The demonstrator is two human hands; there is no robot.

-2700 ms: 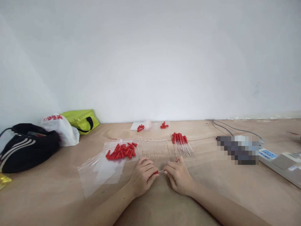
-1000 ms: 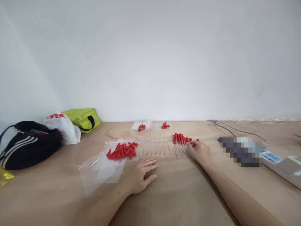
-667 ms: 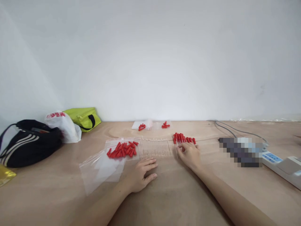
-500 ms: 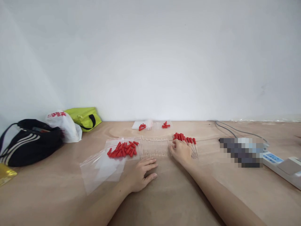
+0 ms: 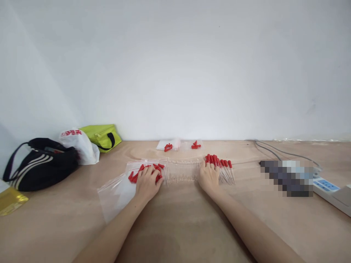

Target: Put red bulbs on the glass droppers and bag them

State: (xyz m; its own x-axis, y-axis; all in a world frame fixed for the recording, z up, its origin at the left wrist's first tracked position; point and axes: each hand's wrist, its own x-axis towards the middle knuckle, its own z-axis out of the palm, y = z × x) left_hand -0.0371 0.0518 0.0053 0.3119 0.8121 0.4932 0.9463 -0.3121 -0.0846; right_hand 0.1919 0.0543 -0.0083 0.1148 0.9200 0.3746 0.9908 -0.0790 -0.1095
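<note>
My left hand (image 5: 147, 182) rests palm down over a pile of red rubber dropper bulbs (image 5: 133, 176) on clear zip bags (image 5: 111, 195). Its fingers are slightly apart, with the tips among the bulbs. My right hand (image 5: 210, 177) has curled fingers at the left side of a group of glass droppers (image 5: 227, 176) fitted with red bulbs (image 5: 215, 159). Whatever those fingers hold is hidden. Between both hands lies a row of bare glass dropper tubes (image 5: 183, 171), side by side on the wooden table (image 5: 175, 226).
Small bags (image 5: 164, 144) with red bulbs (image 5: 195, 145) lie near the wall. A black bag (image 5: 46, 166), white plastic bag (image 5: 82, 148) and lime-green bag (image 5: 102, 137) stand at left. Rightward are a blurred-out dark object (image 5: 285, 179), grey cables (image 5: 270, 149) and a power strip (image 5: 329, 190).
My left hand has moved left and forward from the bare table onto the pile of red bulbs. The right hand stays by the fitted droppers, its fingers now pointing further forward.
</note>
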